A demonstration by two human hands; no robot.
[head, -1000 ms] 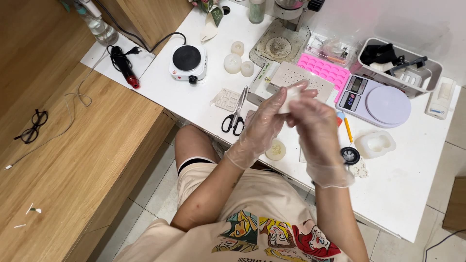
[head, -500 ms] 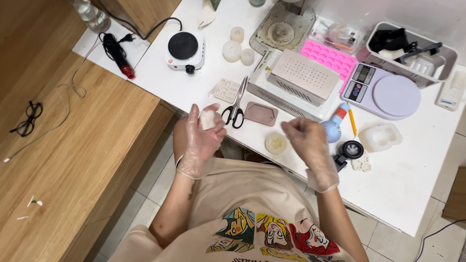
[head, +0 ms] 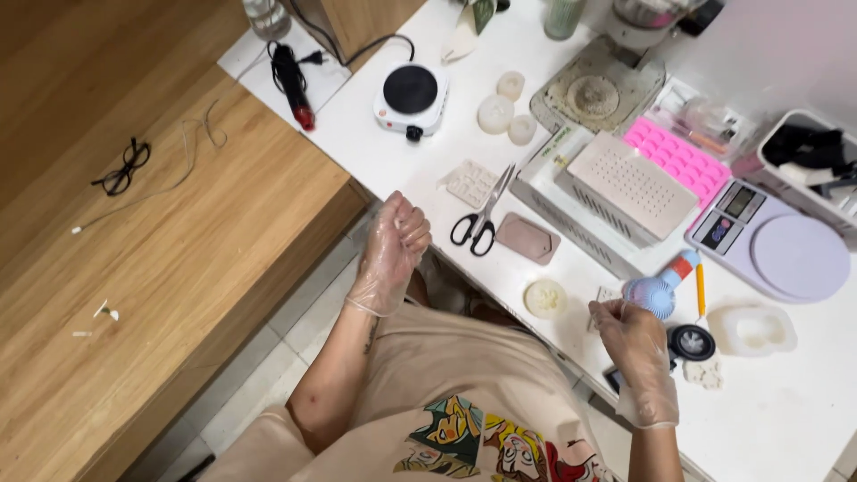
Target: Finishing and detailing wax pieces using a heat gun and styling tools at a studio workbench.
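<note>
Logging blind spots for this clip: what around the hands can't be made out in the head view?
- Left hand: curled into a fist in a clear glove; whether it encloses anything is hidden by its own fingers.
- Right hand: pinches something too small to identify.
- Dark item below the right hand: mostly covered by the wrist.
- Grey bin: cut off by the right edge, dark contents unclear.
- Jars along the top edge: cropped.

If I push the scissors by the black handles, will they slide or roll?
The scissors lie flat on the smooth white table, so they would probably slide, not roll. The blades look slightly apart, so they may pivot when nudged. Metal blades suggest stiff and fairly heavy for their size.
</note>
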